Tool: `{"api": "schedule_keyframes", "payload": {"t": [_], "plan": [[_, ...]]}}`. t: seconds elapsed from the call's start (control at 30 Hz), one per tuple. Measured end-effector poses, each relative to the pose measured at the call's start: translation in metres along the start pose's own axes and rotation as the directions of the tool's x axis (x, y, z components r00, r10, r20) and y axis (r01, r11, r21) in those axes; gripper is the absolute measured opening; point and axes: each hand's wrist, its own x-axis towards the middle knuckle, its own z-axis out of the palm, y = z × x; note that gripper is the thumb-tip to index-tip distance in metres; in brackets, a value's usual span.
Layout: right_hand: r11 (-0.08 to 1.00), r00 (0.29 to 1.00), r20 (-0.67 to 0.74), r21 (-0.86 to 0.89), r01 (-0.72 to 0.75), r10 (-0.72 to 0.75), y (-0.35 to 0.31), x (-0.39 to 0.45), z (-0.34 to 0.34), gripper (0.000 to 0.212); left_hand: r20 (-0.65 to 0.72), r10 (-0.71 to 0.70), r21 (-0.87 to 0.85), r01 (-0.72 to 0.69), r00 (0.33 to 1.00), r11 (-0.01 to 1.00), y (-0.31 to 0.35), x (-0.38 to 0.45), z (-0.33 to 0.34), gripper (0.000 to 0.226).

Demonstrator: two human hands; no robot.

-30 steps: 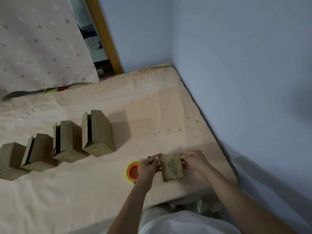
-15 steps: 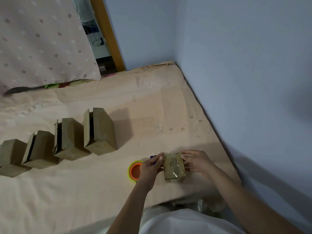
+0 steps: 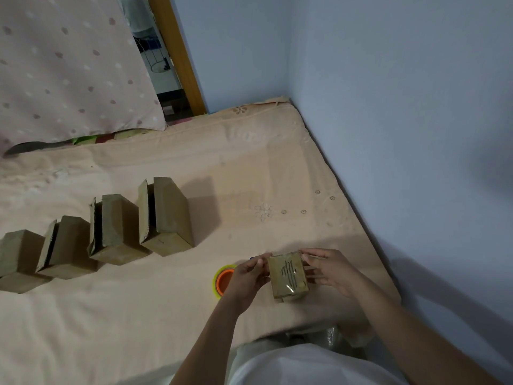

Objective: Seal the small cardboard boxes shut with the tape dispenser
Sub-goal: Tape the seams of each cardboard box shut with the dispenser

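A small cardboard box [image 3: 288, 276] with dark printed lines and shiny clear tape across its top is held over the bed near the front edge. My left hand [image 3: 247, 279] grips its left side, thumb and fingers curled against it. My right hand [image 3: 327, 269] holds its right side with fingertips on the upper edge. The tape dispenser [image 3: 223, 280], a yellow-green ring with an orange core, lies on the sheet just left of my left hand, partly hidden by it.
Several more small cardboard boxes stand in a row at the left, some with a flap ajar: the nearest [image 3: 166, 218], then another [image 3: 116, 229] and another [image 3: 65, 247]. The bed [image 3: 249, 168] meets a blue wall [image 3: 402, 134] on the right. A dotted pillow [image 3: 69, 68] leans behind.
The box has tilted slightly so its taped top faces the camera more. Both hands kept their hold on it; the dispenser has stayed in place.
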Motion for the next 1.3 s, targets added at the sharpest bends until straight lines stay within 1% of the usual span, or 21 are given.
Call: {"api": "schedule_keyframes", "payload": {"t": [0.13,0.37,0.47,0.67,0.73,0.87,0.93,1.03,1.13,1.2,1.3], "plan": [[1.000,1.000,-0.027,-0.001,0.005,-0.005,0.003,0.002,-0.003,0.016,0.004,-0.004,-0.017,0.004,1.000,1.000,0.001,0.000,0.004,0.030],[0.999,0.998,-0.057,-0.039,0.026,-0.028,0.002,0.001,0.003,0.014,-0.102,0.020,-0.032,-0.023,0.995,0.999,-0.003,0.002,0.013,0.022],[0.997,0.993,-0.106,-0.063,0.053,-0.059,0.005,0.006,0.007,0.010,-0.161,-0.008,-0.078,-0.004,0.987,0.997,-0.002,0.004,0.018,0.021],[0.968,0.953,-0.240,-0.214,0.132,-0.183,0.008,0.016,0.020,0.003,-0.275,0.013,-0.011,-0.017,0.961,1.000,0.004,0.010,0.030,0.014],[0.963,0.950,-0.238,-0.229,0.145,-0.200,0.008,0.015,0.020,0.004,-0.265,0.037,0.002,-0.038,0.964,0.999,0.006,0.008,0.031,0.015],[0.985,0.973,-0.180,-0.114,0.126,-0.145,0.009,0.010,0.015,0.005,-0.201,0.080,-0.033,-0.088,0.976,0.996,0.000,0.001,0.027,0.016],[0.991,0.982,-0.152,-0.090,0.101,-0.114,0.010,0.008,0.013,0.007,-0.195,0.082,-0.041,-0.091,0.977,0.995,-0.002,0.001,0.027,0.015],[0.992,0.985,-0.155,-0.109,0.063,-0.080,0.007,0.011,0.013,0.010,-0.211,0.064,-0.005,-0.067,0.975,0.998,0.001,0.003,0.026,0.015],[0.988,0.979,-0.176,-0.132,0.082,-0.104,0.006,0.012,0.017,0.008,-0.223,0.057,0.028,-0.052,0.973,0.998,0.003,0.004,0.025,0.014],[0.990,0.977,-0.178,-0.102,0.097,-0.114,0.007,0.011,0.019,0.007,-0.211,0.071,0.042,-0.064,0.975,0.997,0.003,0.003,0.025,0.019],[0.988,0.978,-0.143,-0.033,0.149,-0.152,0.012,0.008,0.017,0.015,-0.137,0.113,0.085,-0.102,0.984,0.991,0.005,0.003,0.026,0.030]]}}
